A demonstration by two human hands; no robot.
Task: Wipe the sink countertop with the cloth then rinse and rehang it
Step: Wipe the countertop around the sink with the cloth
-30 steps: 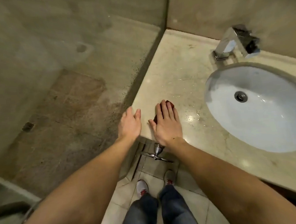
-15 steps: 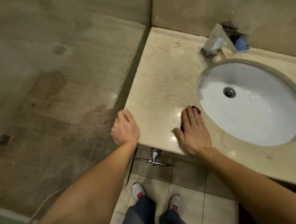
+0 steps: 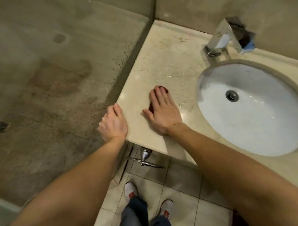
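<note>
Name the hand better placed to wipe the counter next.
Right: the right hand lies flat on the cloth, beside the sink; the left hand only holds the countertop edge.

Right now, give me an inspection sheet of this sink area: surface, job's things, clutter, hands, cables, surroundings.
Surface: beige marble countertop, water droplets glinting left of the basin.
Job's things: dark red cloth, mostly hidden under the right hand; chrome tap behind the basin, no water seen running.
Clutter: nothing seen.
Hands: right hand flat on the cloth, fingers straight; left hand grips the countertop's left edge, thumb on top.
Cables: nothing seen.
Surroundings: stained shower glass to the left, tiled floor, chrome valve under the countertop.
</note>
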